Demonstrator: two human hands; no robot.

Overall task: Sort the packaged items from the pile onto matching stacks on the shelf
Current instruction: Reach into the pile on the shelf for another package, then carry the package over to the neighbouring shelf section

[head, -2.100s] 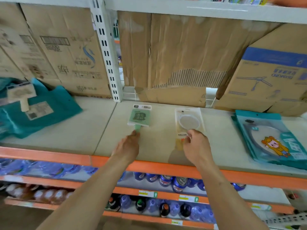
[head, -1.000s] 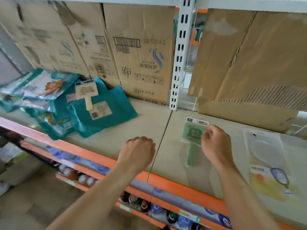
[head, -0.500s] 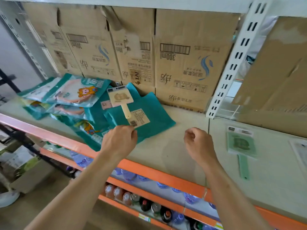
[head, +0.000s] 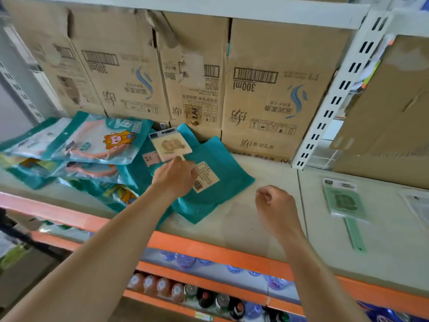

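Two bare hands out over a beige shelf with an orange front edge. Left hand down on the pile at the left part of the shelf, with fingers curled at the lower edge of a beige paddle-shaped pack. Covers the lower end of that pack, so cannot tell whether pinching it or only touching it. Beige pack flat and slightly tilted on top of a teal bag with a white label, top end towards the cardboard boxes along the back. Left of that, several clear-and-teal packs with an orange cartoon figure, heaped one over another and overlapping the left side of the teal bag. Right hand in the air above a bare stretch of shelf, just right of the teal bag. Curled in towards the palm with thumb against forefinger, and nothing held. Past a white slotted post and a seam in the shelf, a green pack of the same paddle shape, flat and by itself, with handle towards the front edge. Just beside that, at the right border, part of a clear pack, too blurred to read. Rows of bottles on the lower shelf under the orange edge.
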